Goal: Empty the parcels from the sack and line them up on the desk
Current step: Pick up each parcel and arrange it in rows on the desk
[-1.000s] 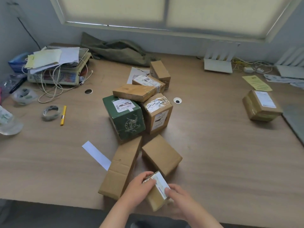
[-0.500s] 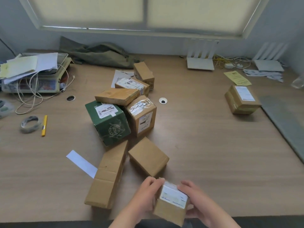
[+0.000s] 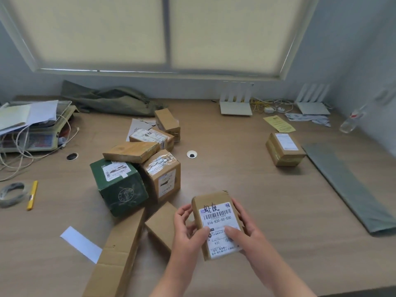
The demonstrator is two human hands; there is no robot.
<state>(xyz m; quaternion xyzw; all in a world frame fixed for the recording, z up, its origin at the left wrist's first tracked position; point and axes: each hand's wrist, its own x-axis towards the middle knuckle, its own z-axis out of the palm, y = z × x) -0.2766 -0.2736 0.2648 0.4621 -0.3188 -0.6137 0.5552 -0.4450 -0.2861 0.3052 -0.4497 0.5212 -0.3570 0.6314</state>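
Note:
I hold a small brown parcel [image 3: 215, 219] with a white barcode label up above the desk [image 3: 246, 189], label facing me. My left hand [image 3: 188, 230] grips its left side and my right hand [image 3: 242, 230] its right side, thumbs on the label. A heap of parcels lies at centre left: a green box [image 3: 120, 187], a taped brown box [image 3: 162, 174], a flat brown box [image 3: 131, 151], a long carton [image 3: 115, 254] and several smaller ones. One brown parcel [image 3: 284, 148] sits alone at the right. The limp olive sack [image 3: 111, 100] lies at the back.
A scale with papers and cables [image 3: 32, 127] stands at the left, with a tape roll [image 3: 11, 194] and a yellow knife [image 3: 32, 195] in front. Two white routers [image 3: 235, 101] and a plastic bottle [image 3: 351, 121] line the back right. A grey mat [image 3: 347, 187] lies at the right.
Both hands have lifted the small parcel from near the desk's front edge and turned it so its label faces up. The view has tilted up and to the right.

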